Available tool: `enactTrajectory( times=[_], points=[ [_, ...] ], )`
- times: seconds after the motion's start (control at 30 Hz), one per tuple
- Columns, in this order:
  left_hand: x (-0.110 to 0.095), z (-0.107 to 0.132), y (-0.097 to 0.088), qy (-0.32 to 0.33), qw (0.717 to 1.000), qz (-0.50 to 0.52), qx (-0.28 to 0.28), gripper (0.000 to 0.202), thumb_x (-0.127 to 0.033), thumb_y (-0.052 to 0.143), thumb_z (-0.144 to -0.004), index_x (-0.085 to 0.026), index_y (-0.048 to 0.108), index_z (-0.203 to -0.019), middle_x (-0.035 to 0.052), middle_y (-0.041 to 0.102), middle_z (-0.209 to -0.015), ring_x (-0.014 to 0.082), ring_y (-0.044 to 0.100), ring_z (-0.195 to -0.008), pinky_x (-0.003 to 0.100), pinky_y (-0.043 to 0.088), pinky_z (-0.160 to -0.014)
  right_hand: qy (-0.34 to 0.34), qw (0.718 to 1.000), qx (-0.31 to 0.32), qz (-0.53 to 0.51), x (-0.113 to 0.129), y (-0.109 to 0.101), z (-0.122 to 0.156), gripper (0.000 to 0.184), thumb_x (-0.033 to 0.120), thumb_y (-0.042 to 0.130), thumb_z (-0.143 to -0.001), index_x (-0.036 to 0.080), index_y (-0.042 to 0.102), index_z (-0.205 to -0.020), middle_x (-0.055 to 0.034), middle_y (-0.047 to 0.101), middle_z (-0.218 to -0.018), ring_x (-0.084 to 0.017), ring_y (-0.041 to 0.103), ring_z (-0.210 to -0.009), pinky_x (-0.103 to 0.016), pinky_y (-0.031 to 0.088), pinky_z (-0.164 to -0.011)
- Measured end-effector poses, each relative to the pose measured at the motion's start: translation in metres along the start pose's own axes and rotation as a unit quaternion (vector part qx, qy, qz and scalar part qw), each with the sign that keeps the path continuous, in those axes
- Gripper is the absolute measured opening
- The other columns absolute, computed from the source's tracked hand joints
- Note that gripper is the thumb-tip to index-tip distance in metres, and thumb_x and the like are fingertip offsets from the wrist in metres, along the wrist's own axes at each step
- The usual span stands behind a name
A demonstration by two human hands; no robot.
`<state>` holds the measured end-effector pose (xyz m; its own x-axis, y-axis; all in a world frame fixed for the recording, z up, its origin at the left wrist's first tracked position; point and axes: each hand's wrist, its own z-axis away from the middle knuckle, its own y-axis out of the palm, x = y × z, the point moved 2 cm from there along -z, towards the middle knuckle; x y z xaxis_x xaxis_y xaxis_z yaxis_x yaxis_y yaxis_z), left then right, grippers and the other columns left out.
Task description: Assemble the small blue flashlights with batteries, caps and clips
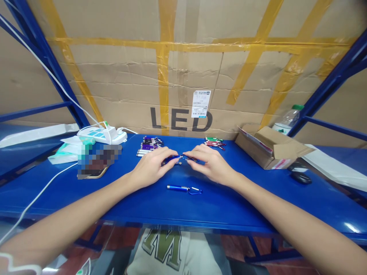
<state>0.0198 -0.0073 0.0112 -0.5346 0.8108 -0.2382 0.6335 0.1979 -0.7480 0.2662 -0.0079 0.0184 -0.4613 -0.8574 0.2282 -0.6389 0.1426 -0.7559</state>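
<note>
Left grip and right grip seemingly pinch a pen behind the table edge.

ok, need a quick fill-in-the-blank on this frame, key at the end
1. The pen lying alone on the near part of the table has a ____ body.
2. The large black letters on the cardboard spell ____.
3. The bottle has a ____ cap.
4. The open box sits on the person's ____ side.

Missing words: blue; LED; green; right.
</note>
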Motion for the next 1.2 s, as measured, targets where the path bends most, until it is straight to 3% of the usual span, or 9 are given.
enactTrajectory(
  times=[0.3,0.5,0.67,0.87,1.2],
  points=[
    [0.006,0.000,0.002,-0.018,0.999,0.003,0.033,0.024,-0.035,0.060,-0.110,-0.019,0.069,-0.125,0.0065,0.074,-0.111,0.0210,0.070,-0.093,0.035,0.057,-0.089,0.058,0.996,0.037,-0.052,-0.008,-0.004,0.000,0.037,0.030,0.063,-0.108,0.021,0.069,-0.143,-0.0089,0.073,-0.106,-0.025,0.067,-0.100,-0.042,0.055,-0.092],
    [0.008,0.002,0.005,-0.006,0.996,0.036,0.084,0.024,-0.039,0.060,-0.110,-0.019,0.072,-0.118,0.0050,0.070,-0.104,0.0189,0.068,-0.087,0.031,0.054,-0.080,0.119,0.974,0.116,-0.153,-0.011,-0.003,-0.001,0.028,0.033,0.067,-0.102,0.019,0.077,-0.125,-0.0042,0.072,-0.095,-0.019,0.065,-0.082,-0.034,0.054,-0.080],
    [0.007,0.003,0.004,-0.001,0.985,0.064,0.161,0.028,-0.041,0.062,-0.110,-0.019,0.076,-0.119,0.0056,0.070,-0.104,0.0194,0.069,-0.089,0.031,0.052,-0.082,0.138,0.958,0.194,-0.160,-0.011,-0.002,0.001,0.024,0.030,0.069,-0.097,0.017,0.079,-0.115,-0.0022,0.072,-0.088,-0.017,0.061,-0.075,-0.029,0.049,-0.072],
    [0.006,0.004,0.004,0.015,0.973,0.082,0.217,0.034,-0.046,0.060,-0.111,-0.018,0.077,-0.121,0.0076,0.070,-0.106,0.0213,0.070,-0.095,0.031,0.052,-0.087,0.137,0.944,0.251,-0.167,-0.010,-0.001,0.001,0.020,0.033,0.072,-0.095,0.017,0.079,-0.106,0.0007,0.066,-0.080,-0.015,0.058,-0.070,-0.027,0.045,-0.066],
    [0.001,0.003,0.003,0.030,0.973,0.098,0.208,0.036,-0.050,0.061,-0.109,-0.022,0.081,-0.121,0.0071,0.072,-0.105,0.0207,0.071,-0.094,0.030,0.053,-0.083,0.091,0.950,0.262,-0.145,-0.007,-0.005,0.000,0.008,0.026,0.079,-0.093,0.018,0.076,-0.095,0.0009,0.066,-0.085,-0.014,0.060,-0.073,-0.026,0.047,-0.069]
  ],
)
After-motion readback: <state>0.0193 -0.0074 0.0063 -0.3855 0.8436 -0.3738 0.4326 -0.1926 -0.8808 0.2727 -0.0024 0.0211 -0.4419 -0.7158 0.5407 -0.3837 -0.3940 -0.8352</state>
